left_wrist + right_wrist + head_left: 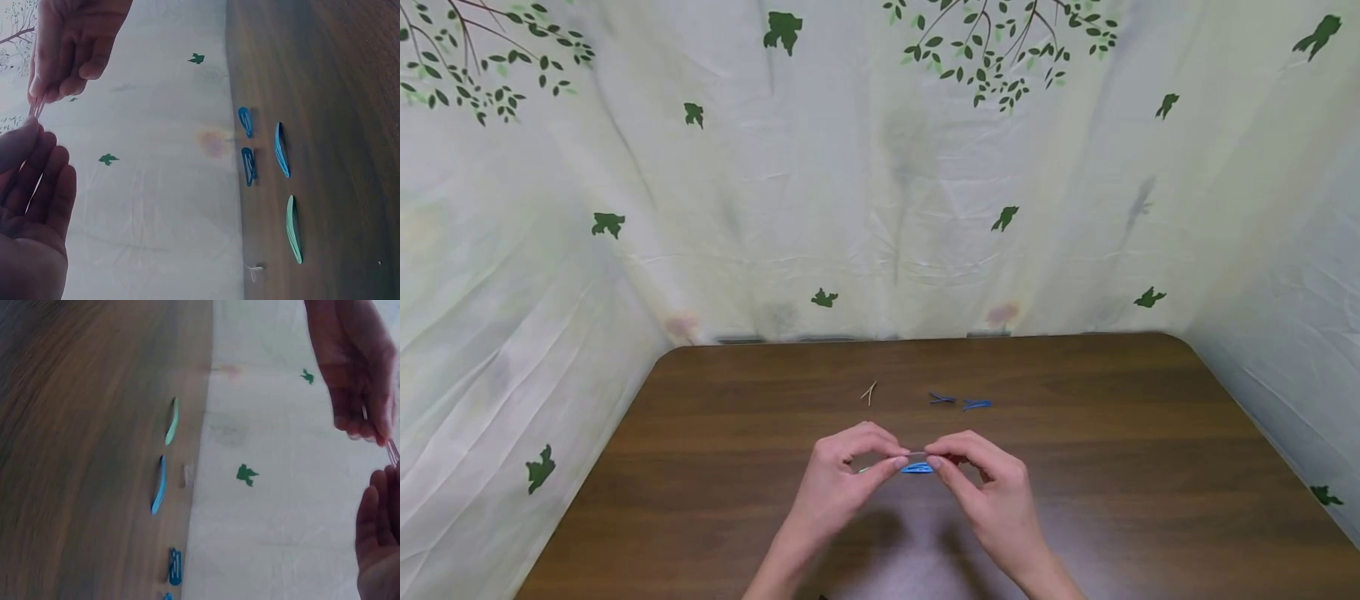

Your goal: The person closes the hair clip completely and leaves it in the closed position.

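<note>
Above the table, both hands pinch a thin pale pinkish snap hair clip, one at each end. My left hand grips its left end between thumb and forefinger. From the other side my right hand pinches the right end the same way. The clip's slim parallel bars show between the fingertips in the left wrist view. Below the hands lie a light blue snap clip and a light green one; in the head view the left hand mostly hides the green clip.
Farther back on the brown table lie two darker blue snap clips on the right and a small pale clip to their left. A leaf-printed white curtain encloses the table's back and sides.
</note>
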### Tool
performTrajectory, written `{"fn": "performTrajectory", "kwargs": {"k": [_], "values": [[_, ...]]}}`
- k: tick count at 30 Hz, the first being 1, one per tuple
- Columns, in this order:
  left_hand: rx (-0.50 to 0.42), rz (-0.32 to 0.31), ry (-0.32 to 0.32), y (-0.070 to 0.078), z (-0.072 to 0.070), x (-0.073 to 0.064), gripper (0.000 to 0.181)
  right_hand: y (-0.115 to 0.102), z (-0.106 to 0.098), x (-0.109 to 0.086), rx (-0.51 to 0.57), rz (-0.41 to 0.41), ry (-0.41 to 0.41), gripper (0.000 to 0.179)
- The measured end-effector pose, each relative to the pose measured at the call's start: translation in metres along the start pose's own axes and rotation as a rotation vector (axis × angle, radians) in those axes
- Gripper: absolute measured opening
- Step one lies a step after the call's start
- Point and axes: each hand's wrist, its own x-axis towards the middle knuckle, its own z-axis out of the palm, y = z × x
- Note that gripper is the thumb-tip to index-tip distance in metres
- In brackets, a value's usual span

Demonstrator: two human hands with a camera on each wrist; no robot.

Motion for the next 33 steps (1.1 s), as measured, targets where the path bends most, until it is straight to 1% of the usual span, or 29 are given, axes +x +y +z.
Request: {"fn": "performTrajectory", "kwargs": {"k": [3, 5, 7, 9, 12, 15, 17, 19, 21, 22, 25, 27, 29, 31, 33], "values": [[-0.068, -0.071, -0.034, 0.003, -0.001, 0.0, 0.012, -0.001, -0.005, 0.001, 0.115, 0.118, -0.07, 0.024], [-0.118, -0.113, -0.061, 0.003, -0.001, -0.001, 0.01, -0.003, -0.008, 0.003, 0.17, 0.187, -0.121, 0.019], [-0.156, -0.139, -0.083, 0.003, -0.001, -0.001, 0.008, -0.002, -0.011, 0.005, 0.208, 0.235, -0.164, 0.015], [-0.166, -0.159, -0.096, 0.002, -0.001, -0.002, 0.007, -0.002, -0.013, 0.006, 0.232, 0.269, -0.188, 0.013], [-0.151, -0.192, -0.091, 0.003, -0.001, -0.001, 0.009, -0.002, -0.013, 0.007, 0.269, 0.359, -0.176, 0.009], [-0.108, -0.221, -0.071, 0.008, 0.0, 0.001, 0.012, -0.004, -0.012, 0.007, 0.301, 0.488, -0.122, 0.014], [-0.073, -0.213, -0.059, 0.011, 0.001, 0.002, 0.013, -0.005, -0.011, 0.007, 0.321, 0.562, -0.087, 0.02], [-0.034, -0.188, -0.048, 0.012, 0.001, 0.003, 0.012, -0.005, -0.01, 0.007, 0.344, 0.611, -0.067, 0.024], [0.004, -0.147, -0.039, 0.01, 0.002, 0.003, 0.013, -0.005, -0.01, 0.007, 0.363, 0.635, -0.061, 0.024], [0.026, -0.118, -0.037, 0.008, 0.002, 0.003, 0.015, -0.005, -0.01, 0.007, 0.366, 0.634, -0.066, 0.023], [0.064, -0.058, -0.032, 0.001, 0.002, 0.001, 0.018, -0.004, -0.011, 0.008, 0.349, 0.645, -0.085, 0.023], [0.081, -0.034, -0.032, -0.002, 0.001, 0.0, 0.019, -0.004, -0.012, 0.008, 0.302, 0.646, -0.1, 0.023], [0.088, -0.024, -0.033, -0.003, 0.001, 0.0, 0.018, -0.004, -0.013, 0.008, 0.244, 0.635, -0.11, 0.024], [0.091, -0.021, -0.035, -0.004, 0.001, 0.0, 0.015, -0.006, -0.014, 0.007, 0.175, 0.61, -0.113, 0.023], [0.089, -0.023, -0.036, -0.003, 0.0, 0.0, 0.013, -0.008, -0.014, 0.007, 0.106, 0.568, -0.115, 0.021]]}}
